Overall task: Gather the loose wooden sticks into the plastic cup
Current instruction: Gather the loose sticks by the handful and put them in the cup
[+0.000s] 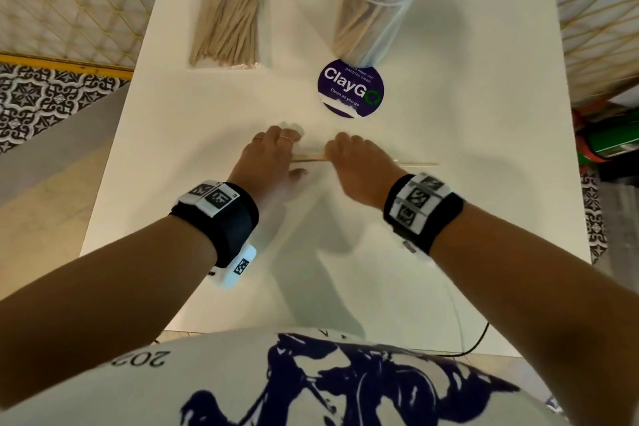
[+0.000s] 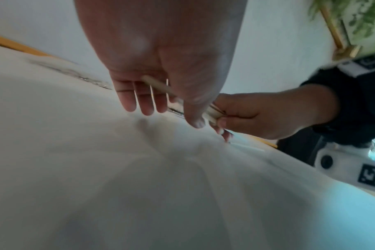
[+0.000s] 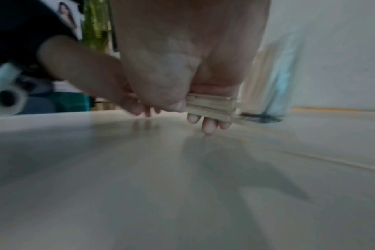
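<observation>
Both hands sit low on the white table (image 1: 449, 97), sharing one small bundle of wooden sticks (image 3: 210, 106). The right hand (image 1: 359, 166) has thumb and fingers clamped round it, and the left hand (image 1: 269, 159) pinches the other end, fingers pointing down. The plastic cup (image 1: 375, 14), already stuffed with sticks, stands well beyond the right hand, with a zip bag of sticks (image 1: 226, 24) beyond the left
</observation>
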`<state>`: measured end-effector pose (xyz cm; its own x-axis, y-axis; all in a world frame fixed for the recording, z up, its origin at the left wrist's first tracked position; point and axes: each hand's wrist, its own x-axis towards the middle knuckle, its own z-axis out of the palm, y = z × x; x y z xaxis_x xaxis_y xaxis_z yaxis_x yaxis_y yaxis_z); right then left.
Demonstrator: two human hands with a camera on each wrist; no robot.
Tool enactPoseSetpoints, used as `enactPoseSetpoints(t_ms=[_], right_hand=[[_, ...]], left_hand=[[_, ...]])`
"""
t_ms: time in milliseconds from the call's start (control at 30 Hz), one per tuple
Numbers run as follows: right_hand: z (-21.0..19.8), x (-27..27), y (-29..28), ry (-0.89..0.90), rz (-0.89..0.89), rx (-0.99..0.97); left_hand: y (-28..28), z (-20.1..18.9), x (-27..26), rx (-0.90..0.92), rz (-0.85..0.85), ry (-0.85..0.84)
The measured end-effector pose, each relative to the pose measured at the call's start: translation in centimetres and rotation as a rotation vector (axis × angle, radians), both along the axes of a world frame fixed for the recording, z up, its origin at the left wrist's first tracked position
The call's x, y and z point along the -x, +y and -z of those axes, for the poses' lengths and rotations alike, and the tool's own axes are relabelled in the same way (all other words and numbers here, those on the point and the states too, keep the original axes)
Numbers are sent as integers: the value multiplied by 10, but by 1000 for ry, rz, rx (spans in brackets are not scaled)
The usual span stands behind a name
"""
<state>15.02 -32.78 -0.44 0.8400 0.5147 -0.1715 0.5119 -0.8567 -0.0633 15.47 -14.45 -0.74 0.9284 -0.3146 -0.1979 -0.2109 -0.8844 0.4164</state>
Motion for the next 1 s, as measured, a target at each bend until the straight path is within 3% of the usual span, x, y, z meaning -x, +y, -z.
enactPoseSetpoints(t_ms=[100, 233, 400, 633, 733, 833, 900, 1000], right_hand=[[-13, -7, -49, 118, 140, 13], [-8, 7, -97, 107, 273, 44], [6, 21, -94, 62, 324, 65], [9, 24, -78, -60, 254, 205], [9, 23, -76, -54, 233, 185], [7, 19, -74, -47, 306, 54], [-6, 10, -70, 4, 460, -159], [-36, -11, -63, 301, 661, -482]], left_hand=[[0, -2, -1, -31, 5, 48], [-8, 1, 4, -54, 25, 62], [-23, 1, 11, -45, 46, 49], [-42, 2, 11, -17, 72, 84], [-42, 4, 3, 101, -50, 133], [-39, -4, -4, 328, -311, 182], [-35, -12, -11, 472, -447, 218], [-30, -21, -24, 706, -607, 376]])
